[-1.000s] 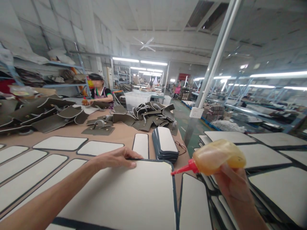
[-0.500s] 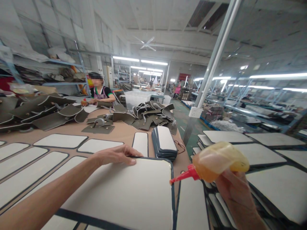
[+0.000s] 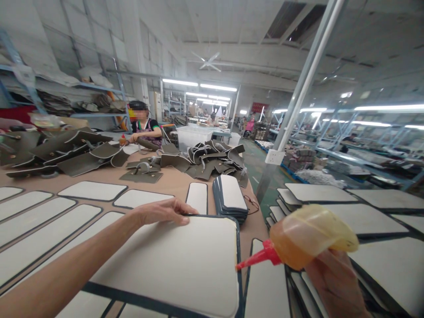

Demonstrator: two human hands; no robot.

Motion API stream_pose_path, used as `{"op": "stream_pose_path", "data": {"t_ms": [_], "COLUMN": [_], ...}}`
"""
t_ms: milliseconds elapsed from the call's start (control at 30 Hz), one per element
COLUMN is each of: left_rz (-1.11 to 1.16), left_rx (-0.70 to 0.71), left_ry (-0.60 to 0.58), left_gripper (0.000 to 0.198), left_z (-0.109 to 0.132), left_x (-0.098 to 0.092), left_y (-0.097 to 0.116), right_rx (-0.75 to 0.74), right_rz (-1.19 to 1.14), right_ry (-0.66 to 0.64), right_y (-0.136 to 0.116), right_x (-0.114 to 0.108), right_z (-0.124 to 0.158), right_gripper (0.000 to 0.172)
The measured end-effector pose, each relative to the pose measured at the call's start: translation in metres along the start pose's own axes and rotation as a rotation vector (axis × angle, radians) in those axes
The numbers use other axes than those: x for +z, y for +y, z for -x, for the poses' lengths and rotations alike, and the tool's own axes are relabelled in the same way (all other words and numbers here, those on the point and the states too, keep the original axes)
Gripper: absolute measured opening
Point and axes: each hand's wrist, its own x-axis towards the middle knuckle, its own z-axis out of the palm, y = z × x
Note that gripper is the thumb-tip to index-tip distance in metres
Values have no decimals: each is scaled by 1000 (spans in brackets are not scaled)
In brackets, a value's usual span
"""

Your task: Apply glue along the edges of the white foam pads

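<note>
My left hand (image 3: 167,211) grips the far edge of a large white panel (image 3: 172,260) with a dark border, thumb on top and fingers over the edge. In my right hand (image 3: 331,274) is a squeeze bottle of amber glue (image 3: 304,238), tipped on its side with its red nozzle (image 3: 255,257) pointing left. The nozzle's tip meets the right border of the panel, where a thin yellowish line runs along the edge. Parts of the right hand's fingers are hidden behind the bottle.
Smaller bordered panels (image 3: 92,191) lie across the brown table. A stack of narrow panels (image 3: 230,194) stands beyond, near dark olive pieces (image 3: 212,159). More large panels (image 3: 357,216) are piled on the right. A metal post (image 3: 288,119) rises there; a co-worker (image 3: 144,126) sits across the table.
The nozzle tip has slid down the panel's right border, towards me, with the bottle in my right hand. My left hand keeps its hold on the panel. The view has shifted slightly.
</note>
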Motion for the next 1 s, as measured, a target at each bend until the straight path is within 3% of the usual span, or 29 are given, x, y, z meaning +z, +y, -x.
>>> {"op": "stream_pose_path", "data": {"t_ms": [167, 333, 600, 800, 1000], "left_rz": [11, 32, 79, 147, 195], "left_rx": [12, 6, -1, -23, -17], "left_ry": [26, 37, 91, 150, 225], "left_gripper": [34, 35, 33, 41, 39], "left_z": [0, 0, -3, -1, 0], "left_x": [-2, -6, -10, -13, -13], "left_y": [-4, -9, -16, -28, -38], "right_rx": [26, 58, 48, -12, -44], "right_rz": [3, 20, 26, 2, -37], "right_ry": [2, 74, 85, 65, 110], "right_y": [-3, -9, -2, 6, 11], "right_x": [0, -2, -3, -11, -14], "right_z": [5, 9, 10, 9, 15], "right_gripper": [18, 29, 51, 43, 47]}}
